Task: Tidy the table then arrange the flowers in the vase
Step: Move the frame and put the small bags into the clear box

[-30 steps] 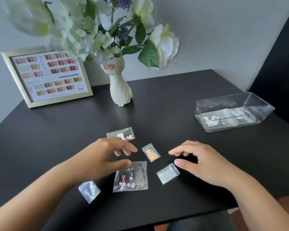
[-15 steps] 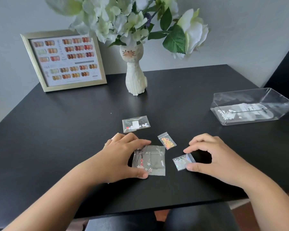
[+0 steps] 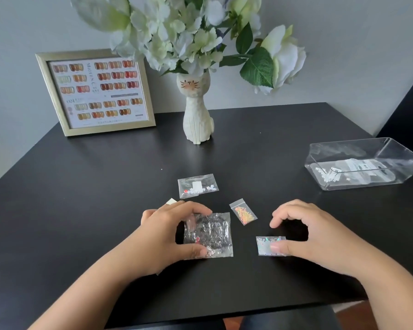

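Note:
Several small clear bags of sequins lie on the black table (image 3: 81,186). My left hand (image 3: 165,236) pinches the largest bag (image 3: 212,234), thumb at its near edge and fingers over its far edge. My right hand (image 3: 305,234) arches over the table with its thumb tip pressed on a small holographic bag (image 3: 265,246); its fingers are spread and off the bag. An orange-sequin bag (image 3: 243,211) lies between the hands, a white-flower bag (image 3: 198,185) farther back. White flowers (image 3: 188,32) stand in a cat-shaped vase (image 3: 198,120) at the back.
A clear plastic box (image 3: 391,153) holding packets sits at the right edge. A gold-framed colour chart (image 3: 96,91) leans on the wall at back left. A white scrap (image 3: 171,201) peeks out behind my left hand. The table's near edge is just below my forearms.
My left hand has closed on the largest bag and crumpled it slightly. My right thumb has come down on the holographic bag, which has turned square to me.

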Action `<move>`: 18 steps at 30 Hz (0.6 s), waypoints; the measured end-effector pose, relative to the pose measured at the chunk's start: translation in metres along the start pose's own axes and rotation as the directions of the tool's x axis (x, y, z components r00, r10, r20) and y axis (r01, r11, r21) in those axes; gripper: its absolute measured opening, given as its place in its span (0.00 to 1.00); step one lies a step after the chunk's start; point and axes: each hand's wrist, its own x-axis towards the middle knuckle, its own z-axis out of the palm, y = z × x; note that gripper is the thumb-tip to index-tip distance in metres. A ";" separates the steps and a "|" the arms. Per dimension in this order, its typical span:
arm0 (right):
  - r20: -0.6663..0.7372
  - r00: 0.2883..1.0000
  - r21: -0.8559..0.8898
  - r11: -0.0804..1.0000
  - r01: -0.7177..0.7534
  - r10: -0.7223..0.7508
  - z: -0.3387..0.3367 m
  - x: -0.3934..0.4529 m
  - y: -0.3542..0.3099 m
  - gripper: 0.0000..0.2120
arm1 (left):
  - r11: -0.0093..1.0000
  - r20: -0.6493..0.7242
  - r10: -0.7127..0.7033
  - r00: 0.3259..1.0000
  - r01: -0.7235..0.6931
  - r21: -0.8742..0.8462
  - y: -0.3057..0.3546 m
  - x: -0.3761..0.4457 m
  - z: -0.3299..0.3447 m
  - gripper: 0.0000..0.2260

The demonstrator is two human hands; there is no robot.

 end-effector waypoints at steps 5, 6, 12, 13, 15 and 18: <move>0.011 0.999 0.020 0.998 0.052 -0.052 -0.013 0.062 -0.030 0.17 | 0.980 -0.084 -0.044 0.996 0.027 -0.197 -0.001 -0.002 -0.004 0.21; 0.020 0.998 0.020 0.998 0.061 -0.061 -0.012 0.079 -0.036 0.16 | 0.973 -0.106 -0.057 0.993 0.031 -0.229 -0.001 -0.003 -0.005 0.22; 0.144 0.989 -0.127 0.992 0.012 0.007 0.016 0.163 -0.055 0.31 | 0.916 -0.350 -0.099 0.932 -0.052 -0.397 -0.008 -0.006 -0.013 0.19; 0.158 0.987 -0.178 0.984 0.013 0.015 0.021 0.170 -0.056 0.31 | 0.903 -0.388 -0.126 0.913 -0.057 -0.426 -0.010 -0.006 -0.014 0.18; 0.162 0.987 -0.218 0.975 0.030 0.006 0.025 0.176 -0.057 0.27 | 0.855 -0.420 -0.188 0.888 -0.063 -0.516 -0.015 -0.005 -0.017 0.15; 0.173 0.985 -0.158 0.986 0.044 -0.016 0.026 0.177 -0.058 0.18 | 0.763 -0.432 -0.261 0.863 -0.090 -0.640 -0.019 -0.001 -0.020 0.14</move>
